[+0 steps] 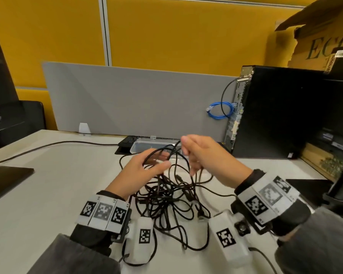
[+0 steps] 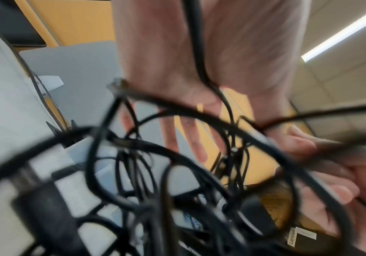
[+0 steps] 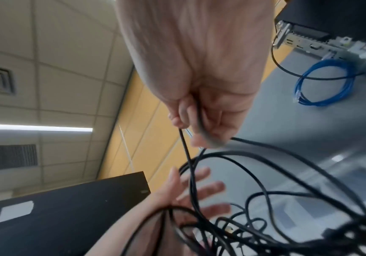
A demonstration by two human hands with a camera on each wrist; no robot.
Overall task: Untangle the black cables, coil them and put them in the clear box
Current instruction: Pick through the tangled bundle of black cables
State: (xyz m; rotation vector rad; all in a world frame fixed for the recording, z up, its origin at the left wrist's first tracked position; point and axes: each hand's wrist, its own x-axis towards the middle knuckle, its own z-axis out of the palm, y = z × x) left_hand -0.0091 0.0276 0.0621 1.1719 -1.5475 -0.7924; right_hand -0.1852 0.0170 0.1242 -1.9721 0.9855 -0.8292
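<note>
A tangle of black cables (image 1: 170,196) lies on the white desk (image 1: 57,194) between my wrists. My left hand (image 1: 160,161) is raised over it with straight, spread fingers (image 3: 208,188), and cable loops hang across its palm (image 2: 199,69). My right hand (image 1: 192,155), just to the right and slightly higher, is curled and grips one black cable strand (image 3: 199,119) that runs down into the tangle. The clear box (image 1: 145,148) stands open behind the hands, partly hidden by them, on the keyboard's near edge.
A black PC tower (image 1: 275,111) stands at the right with a blue coiled cable (image 1: 220,110) at its back. A keyboard (image 1: 127,140) and grey divider (image 1: 137,99) are behind the box. Another black cable (image 1: 57,144) crosses the desk at left. A cardboard box (image 1: 325,36) sits on the tower.
</note>
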